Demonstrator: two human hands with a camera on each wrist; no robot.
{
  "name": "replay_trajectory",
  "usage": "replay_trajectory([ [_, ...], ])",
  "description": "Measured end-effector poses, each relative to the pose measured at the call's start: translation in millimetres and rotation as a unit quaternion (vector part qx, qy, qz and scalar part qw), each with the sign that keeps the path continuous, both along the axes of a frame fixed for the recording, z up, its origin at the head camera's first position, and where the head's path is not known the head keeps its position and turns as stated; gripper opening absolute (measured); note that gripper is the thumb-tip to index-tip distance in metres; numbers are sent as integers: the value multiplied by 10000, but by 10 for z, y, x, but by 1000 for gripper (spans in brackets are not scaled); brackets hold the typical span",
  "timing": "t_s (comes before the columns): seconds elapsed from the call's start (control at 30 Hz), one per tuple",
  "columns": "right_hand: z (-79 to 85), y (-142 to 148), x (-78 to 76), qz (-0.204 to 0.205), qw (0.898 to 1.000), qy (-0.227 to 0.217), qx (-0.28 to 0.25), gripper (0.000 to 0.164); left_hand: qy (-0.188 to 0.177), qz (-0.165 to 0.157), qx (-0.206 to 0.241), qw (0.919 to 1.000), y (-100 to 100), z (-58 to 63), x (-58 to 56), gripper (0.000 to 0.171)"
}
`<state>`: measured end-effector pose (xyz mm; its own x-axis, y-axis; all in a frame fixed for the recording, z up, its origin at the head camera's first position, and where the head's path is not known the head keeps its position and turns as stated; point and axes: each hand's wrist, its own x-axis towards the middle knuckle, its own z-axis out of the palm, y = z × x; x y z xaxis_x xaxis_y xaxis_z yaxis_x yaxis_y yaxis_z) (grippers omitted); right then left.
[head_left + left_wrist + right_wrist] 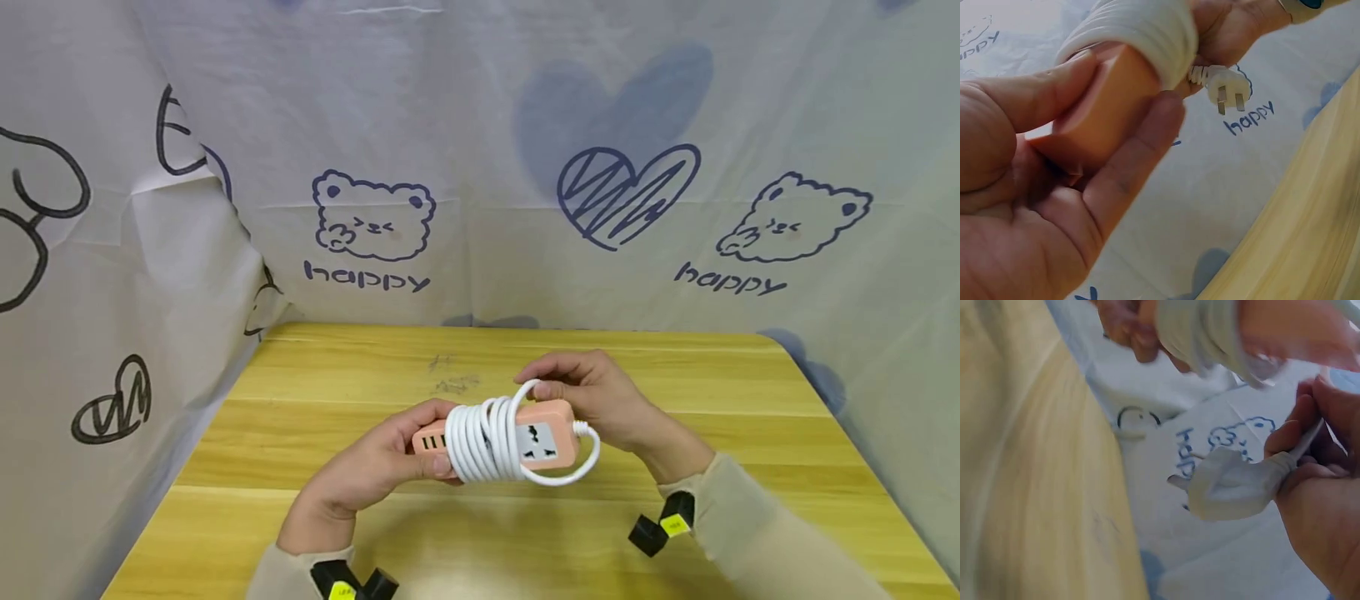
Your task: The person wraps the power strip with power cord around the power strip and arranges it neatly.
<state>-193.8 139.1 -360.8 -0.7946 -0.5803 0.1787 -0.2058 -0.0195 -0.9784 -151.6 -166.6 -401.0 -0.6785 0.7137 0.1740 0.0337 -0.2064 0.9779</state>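
Observation:
My left hand [382,454] grips one end of a pink power strip [558,411], thumb on top and fingers beneath. Several turns of white cord [472,442] wrap around the strip's middle. A universal socket shows at its right end, USB slots at the left. From the right end the cord loops out and back to the coil. Just behind that end, my right hand [600,396] pinches the cord near its plug. The white plug [1229,487] sticks out beyond the right hand's fingers, prongs bare, in the right wrist view; the left wrist view also shows it.
Both hands are above a yellow wood-grain table [300,400]. A white cloth [480,167] with bear, heart and "happy" drawings hangs behind the table and along its sides. Faint scribbles mark the tabletop toward the back. Each wrist wears a black camera mount [663,525].

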Motion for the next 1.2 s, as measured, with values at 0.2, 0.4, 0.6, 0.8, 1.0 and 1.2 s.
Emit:
replay_trajectory([
  [0.2, -196, -157, 26, -662, 9925, -502, -894, 22, -345, 738, 338, 9961, 113, -32, -3, 40],
  [0.4, -344, -275, -53, -1669, 9776, -1127, -617, 22, -1259, 2014, 189, 9712, 344, -65, 17, 47],
  [0.6, -453, -281, -58, -1603, 9559, -2199, -1108, 37, -1215, 3265, 12, 9374, 563, -161, 19, 47],
  [0.8, -563, -299, -61, -1360, 9576, -2347, -966, 41, -539, 4196, -1113, 8992, 728, -403, 2, 44],
  [1.0, -718, -279, -76, -1881, 9704, -1437, 486, 47, -89, 3960, -2758, 8758, 872, -599, 32, 49],
  [1.2, -895, -161, -136, -2641, 9511, -1056, 1202, 38, 368, 3284, -3431, 8793, 944, -637, 66, 50],
])
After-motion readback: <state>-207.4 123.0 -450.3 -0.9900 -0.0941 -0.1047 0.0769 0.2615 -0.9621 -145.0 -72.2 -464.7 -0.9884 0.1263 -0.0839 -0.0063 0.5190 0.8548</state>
